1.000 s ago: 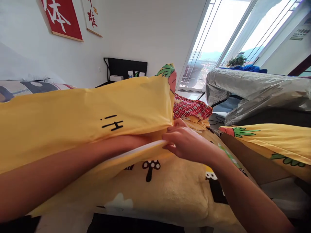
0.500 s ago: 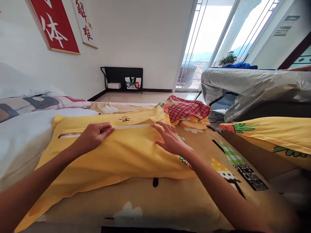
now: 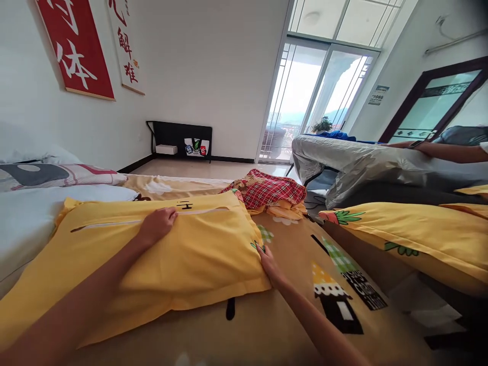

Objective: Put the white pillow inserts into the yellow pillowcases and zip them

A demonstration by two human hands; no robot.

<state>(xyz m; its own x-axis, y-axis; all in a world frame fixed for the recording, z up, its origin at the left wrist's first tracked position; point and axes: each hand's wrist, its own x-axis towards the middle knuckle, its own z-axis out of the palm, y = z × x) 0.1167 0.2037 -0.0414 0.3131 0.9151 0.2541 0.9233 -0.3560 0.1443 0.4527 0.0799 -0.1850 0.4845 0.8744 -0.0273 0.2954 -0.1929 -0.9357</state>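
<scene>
A yellow pillowcase [image 3: 198, 254] with a pillow-like bulk lies across the bed, its long white-edged slit running along the far side. My left hand [image 3: 157, 224] is closed on the fabric at the middle of that slit. At the right edge of the pillowcase, my right hand [image 3: 270, 263] grips the border, thumb on top and the other fingers mostly hidden. Beyond the right far corner sits a red plaid cloth [image 3: 269, 188] with yellow fabric beneath it.
Beneath is a brown patterned bedspread [image 3: 285, 244]. A white pillow [image 3: 87, 195] lies at left. To the right are another yellow pillow [image 3: 419, 229] and a plastic-covered table [image 3: 343, 157], with another person's arm [image 3: 446, 151] over it.
My right hand has moved from the slit's right end to the pillowcase's right edge and closed there. My left hand stays at the slit. The view has tilted up and turned right.
</scene>
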